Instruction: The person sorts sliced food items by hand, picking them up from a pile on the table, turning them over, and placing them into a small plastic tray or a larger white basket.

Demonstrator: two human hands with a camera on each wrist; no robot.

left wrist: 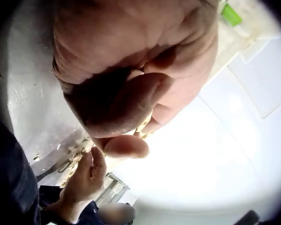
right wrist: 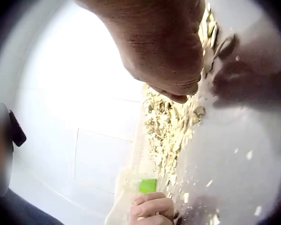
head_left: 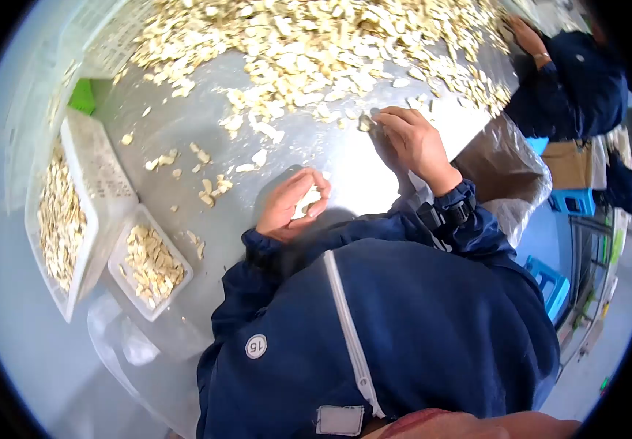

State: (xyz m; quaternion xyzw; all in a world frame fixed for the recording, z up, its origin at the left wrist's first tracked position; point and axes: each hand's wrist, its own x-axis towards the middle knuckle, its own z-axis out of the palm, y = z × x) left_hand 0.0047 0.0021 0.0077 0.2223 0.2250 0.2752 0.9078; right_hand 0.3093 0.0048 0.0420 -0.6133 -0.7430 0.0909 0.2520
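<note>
Close to the person's front, the left hand (head_left: 295,203) curls round a few pale, cream-coloured slices (head_left: 306,202). In the left wrist view its fingers fold over the palm, with slice edges (left wrist: 145,123) peeking out between them. The right hand (head_left: 417,145) reaches over the metal table, fingers pointing toward the pile. Its fingertips are right at a darker slice (head_left: 365,123); whether they pinch it I cannot tell. Beyond both hands spreads a large heap of pale slices (head_left: 316,44), also seen past the right hand (right wrist: 164,51) in the right wrist view.
Left of the hands stand a white basket (head_left: 104,172) of slices and a smaller white tray (head_left: 184,274) with more. Loose slices (head_left: 215,189) dot the metal table (head_left: 184,139). A plastic-lined bin (head_left: 506,168) is at the right; another person's arm (head_left: 532,44) works at the far right.
</note>
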